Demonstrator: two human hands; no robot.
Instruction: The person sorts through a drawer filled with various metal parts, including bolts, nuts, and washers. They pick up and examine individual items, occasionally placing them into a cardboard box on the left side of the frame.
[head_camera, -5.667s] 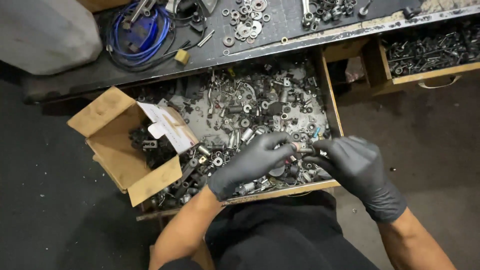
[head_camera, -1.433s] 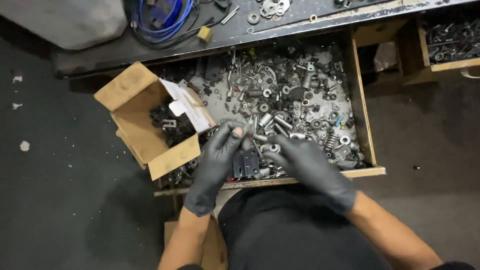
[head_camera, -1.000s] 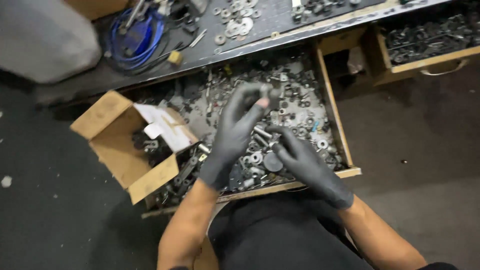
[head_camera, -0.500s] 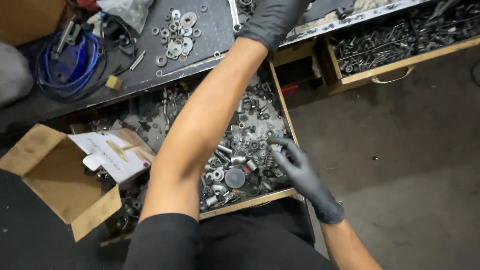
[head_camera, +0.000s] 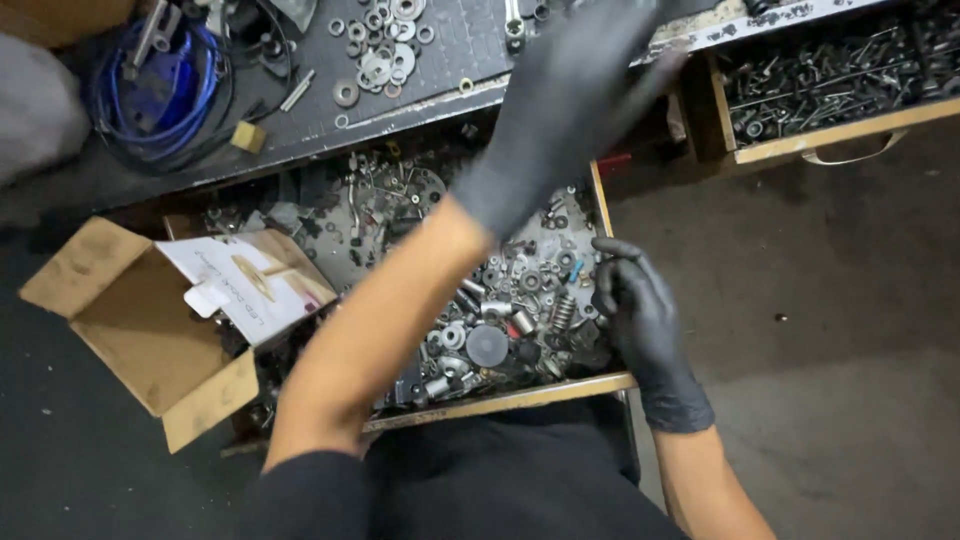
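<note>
My left hand (head_camera: 570, 95), in a black glove, is raised and blurred over the front edge of the dark workbench (head_camera: 450, 50). Its fingers are stretched out and I see nothing in it. My right hand (head_camera: 640, 315), also in a black glove, rests at the right side of an open wooden drawer (head_camera: 520, 398). Its fingers curl down onto the heap of nuts, washers and bolts (head_camera: 500, 290). Whether it pinches a piece is hidden. A round dark disc (head_camera: 487, 345) and a coil spring (head_camera: 562, 310) lie just left of that hand.
An open cardboard box (head_camera: 130, 320) with a white leaflet (head_camera: 240, 285) sits on the drawer's left part. On the bench lie loose washers (head_camera: 385, 60) and a blue coiled cable (head_camera: 150, 90). A second drawer (head_camera: 830, 140) full of hardware is open at the upper right.
My left hand left the drawer, reached up over the bench top, and now hangs lower over the bench's front edge. My right hand stayed in the drawer and curled its fingers.
</note>
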